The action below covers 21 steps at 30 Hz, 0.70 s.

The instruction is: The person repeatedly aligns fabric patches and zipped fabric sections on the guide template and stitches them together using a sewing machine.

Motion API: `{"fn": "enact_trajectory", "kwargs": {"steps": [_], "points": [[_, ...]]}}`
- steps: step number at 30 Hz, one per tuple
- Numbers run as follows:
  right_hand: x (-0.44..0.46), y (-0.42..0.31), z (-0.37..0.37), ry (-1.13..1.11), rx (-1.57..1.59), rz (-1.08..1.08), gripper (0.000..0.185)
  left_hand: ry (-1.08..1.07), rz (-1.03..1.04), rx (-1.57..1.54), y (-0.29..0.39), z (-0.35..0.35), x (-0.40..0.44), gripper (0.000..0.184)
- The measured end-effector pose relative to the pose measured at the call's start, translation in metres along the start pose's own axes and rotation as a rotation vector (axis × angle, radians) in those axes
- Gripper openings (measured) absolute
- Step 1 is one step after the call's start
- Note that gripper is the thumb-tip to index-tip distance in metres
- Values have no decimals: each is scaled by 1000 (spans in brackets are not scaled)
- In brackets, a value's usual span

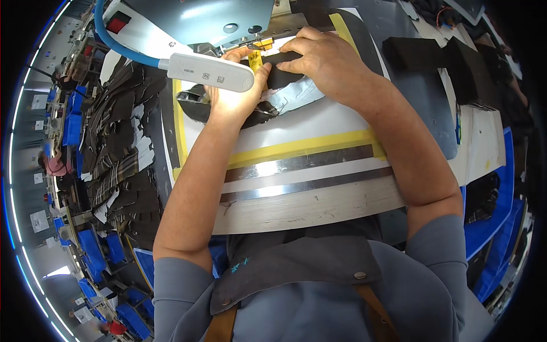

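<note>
A dark fabric piece [279,78] with a pale blue lining [299,96] lies under the head of a sewing machine [228,17]. My left hand [236,101] grips its left side, thumb on top; the white lamp [211,72] hides part of this hand. My right hand [319,60] has its fingers curved, with thumb and fingertips pinching the fabric's upper right edge near the needle area. Between the hands sits a yellow strip [255,61] with dark marks. An opened black zipper edge [194,102] shows at the left of the piece.
The white work surface [319,126] is bordered with yellow tape [296,149]. Dark and plaid cut pieces [122,154] hang at the left. Stacks of black pieces [470,71] stand at the right, above a blue bin [496,211]. A blue hose [117,45] runs to the lamp.
</note>
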State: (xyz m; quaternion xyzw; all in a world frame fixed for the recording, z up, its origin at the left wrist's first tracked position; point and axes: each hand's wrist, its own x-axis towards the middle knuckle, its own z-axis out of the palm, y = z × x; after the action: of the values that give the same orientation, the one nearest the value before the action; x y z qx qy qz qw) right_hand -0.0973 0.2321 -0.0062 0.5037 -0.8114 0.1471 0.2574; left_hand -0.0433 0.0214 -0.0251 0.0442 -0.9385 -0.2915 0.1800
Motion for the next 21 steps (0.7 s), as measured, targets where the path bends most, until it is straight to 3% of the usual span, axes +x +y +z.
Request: {"fn": "enact_trajectory", "kwargs": {"steps": [5,7,9,11,13,17,18,21], "points": [[-4,3,-2,-6,7,5,28,173,-176,-109,-11,46,19,31],[-5,4,-1,-6,21,4,28,169,-89,-107,-8,42,27,23],[-6,4,1,-7,82,-9,30,-5,-391,-154,18,23,27,22],[-6,3,8,5,91,-31,31,-12,-287,-25,6,18,22,17],[-5,0,10,19,97,-50,32,105,188,158,-13,11,16,14],[-3,-6,9,-15,103,-27,33,-57,101,164,-4,-20,5,6],[-2,-7,9,-16,102,-24,33,-10,94,333,-6,-19,1,7],[0,-6,7,-116,161,30,36,83,174,433,-9,-25,-8,12]]}}
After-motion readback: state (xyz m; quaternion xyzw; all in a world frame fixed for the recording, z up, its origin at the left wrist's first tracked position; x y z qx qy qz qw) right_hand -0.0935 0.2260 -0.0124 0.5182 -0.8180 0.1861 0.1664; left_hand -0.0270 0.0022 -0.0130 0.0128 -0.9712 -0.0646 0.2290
